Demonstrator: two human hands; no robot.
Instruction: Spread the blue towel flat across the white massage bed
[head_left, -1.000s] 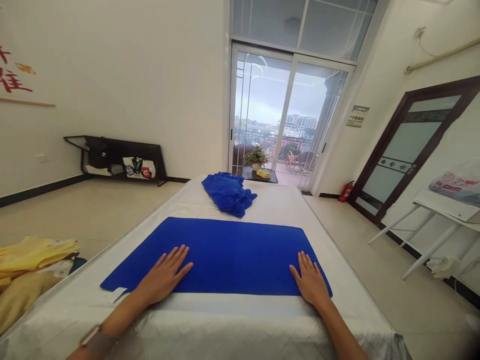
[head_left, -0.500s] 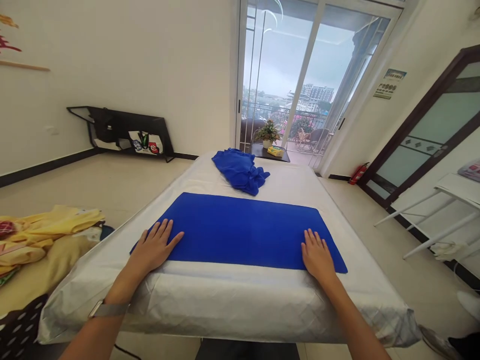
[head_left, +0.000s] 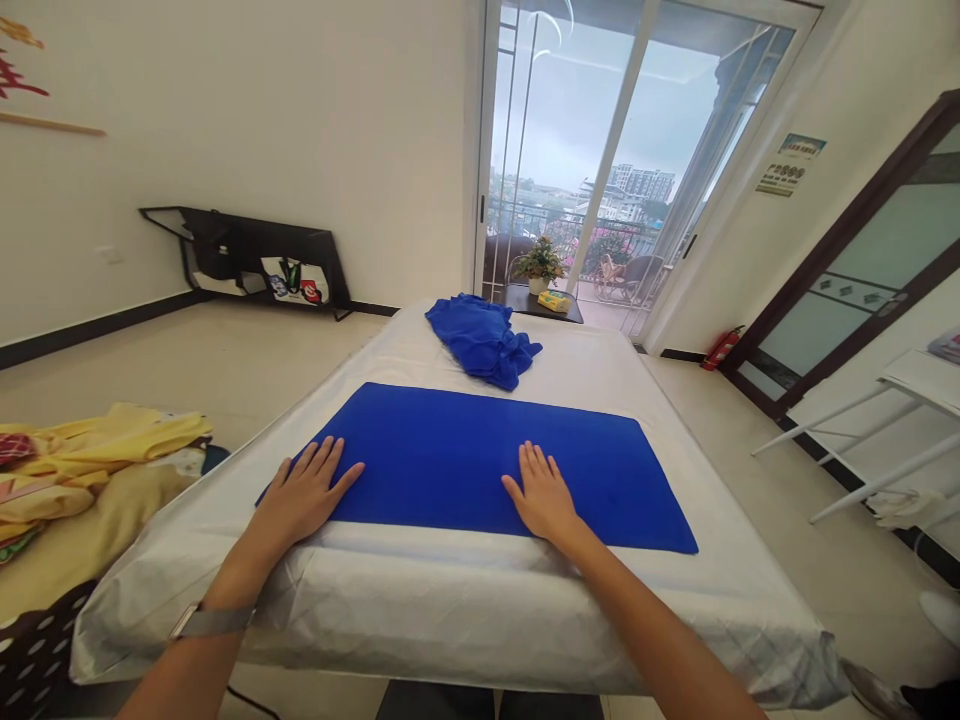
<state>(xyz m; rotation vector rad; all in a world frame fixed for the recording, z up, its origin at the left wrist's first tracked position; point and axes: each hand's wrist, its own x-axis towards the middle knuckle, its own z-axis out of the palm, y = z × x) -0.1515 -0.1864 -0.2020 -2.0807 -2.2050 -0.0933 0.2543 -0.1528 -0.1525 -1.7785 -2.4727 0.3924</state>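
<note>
A flat blue cloth (head_left: 442, 450), smooth and roughly rectangular, lies across the near part of a table with a silvery-white cover (head_left: 450, 600). My left hand (head_left: 306, 488) rests open on its left end, fingers spread. Flat on the cloth right of its middle is my right hand (head_left: 541, 490), also open, with the thumb out to the left. Neither hand grips anything. Beyond the flat piece, a crumpled blue cloth (head_left: 484, 340) sits in a loose heap, apart from both hands.
Yellow clothes (head_left: 112, 450) are piled to the left of the table. A small dark table (head_left: 517, 299) with a potted plant (head_left: 538, 262) and a yellow tissue pack (head_left: 553, 301) stands past the far end. On the right are a white-legged table (head_left: 911, 375) and a fire extinguisher (head_left: 721, 348).
My right hand has moved left along the flat blue cloth, from its right end to nearer the middle. The left hand stays in place.
</note>
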